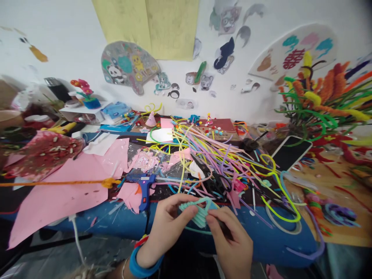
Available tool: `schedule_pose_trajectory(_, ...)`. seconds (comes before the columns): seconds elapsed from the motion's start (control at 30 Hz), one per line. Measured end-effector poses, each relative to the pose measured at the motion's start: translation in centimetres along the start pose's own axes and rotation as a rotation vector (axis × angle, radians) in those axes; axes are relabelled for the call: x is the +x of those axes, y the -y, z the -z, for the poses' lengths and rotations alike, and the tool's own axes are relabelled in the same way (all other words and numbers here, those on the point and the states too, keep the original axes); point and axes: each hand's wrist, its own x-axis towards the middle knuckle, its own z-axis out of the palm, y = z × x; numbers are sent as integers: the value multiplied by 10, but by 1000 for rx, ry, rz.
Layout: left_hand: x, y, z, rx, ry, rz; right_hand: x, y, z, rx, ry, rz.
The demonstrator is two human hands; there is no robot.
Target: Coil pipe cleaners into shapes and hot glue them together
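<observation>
A white wall (72, 46) fills the top of the view, covered with cartoon stickers and paper cut-outs, with a yellow sheet (151, 27) hanging at its centre. Below it runs a crowded craft table (261, 236) with a blue front edge. A large pink paper sheet (64, 193) lies across the table's left side and droops over the edge, with a long orange pipe cleaner (58, 183) stretched across it. In the middle of the table sits a loose heap of pastel pipe cleaners (209, 155), tangled in yellow, pink, purple and blue. At the far right stands a bunch of orange, green and yellow pipe cleaners (325, 97).

The person's left hand (167, 223), with a blue bracelet (139, 265) on its wrist, and right hand (232, 240) meet at the near table edge, at bottom centre. A dark-screened phone (290, 153) lies right of the heap. A blue glue gun (145, 190) rests just left of the hands, and black scissors (213, 180) lie just beyond them.

Smallest, between the two hands, is a mint pipe cleaner coil (199, 213): the left thumb and fingers pinch its left end, and the right fingertips are closed on its right side, holding it just above the table edge
</observation>
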Motion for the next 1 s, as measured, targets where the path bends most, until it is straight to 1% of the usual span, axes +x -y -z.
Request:
schedule_pose_trajectory(0.1,2,8,3,-17,-9,55,3,-2,3,51,119,-54)
schedule_pose_trajectory(0.17,2,13,4,-5,-8,42,5,-3,4,83,185,-92)
schedule_pose_trajectory(0.2,2,16,4,29,-29,-10,5,-3,4,85,192,-100)
schedule_pose_trajectory(0.23,1,18,4,92,-68,-100,5,-3,4,74,182,-101)
schedule_pose_trajectory(0.33,-4,22,3,451,-223,-502,5,-1,0,-3,81,-77)
schedule_pose_trajectory(0.37,-6,22,2,581,-239,-614,4,-1,-2,-23,50,-66)
schedule_pose_trajectory(0.4,-7,23,2,689,-226,-692,4,-1,-3,-37,25,-55)
schedule_pose_trajectory(0.43,-9,23,1,763,-195,-737,3,-1,-4,-46,7,-45)
schedule_pose_trajectory(0.5,-11,23,0,811,-121,-765,2,-1,-6,-55,-11,-31)
schedule_pose_trajectory(0.57,-12,25,-3,781,-86,-752,2,0,-6,-58,-8,-24)
schedule_pose_trajectory(0.63,-12,27,-5,729,-84,-707,1,1,-5,-36,23,-17)
schedule_pose_trajectory(0.7,-12,28,-6,660,-105,-632,2,2,-4,8,73,-15)
schedule_pose_trajectory(0.8,-11,29,-8,510,-142,-489,3,0,-1,76,138,-55)
schedule_pose_trajectory(0.9,-10,30,-10,349,-175,-325,3,-7,0,127,118,-149)
schedule_pose_trajectory(1.0,-9,32,-10,210,-170,-191,2,-13,-1,228,63,-306)
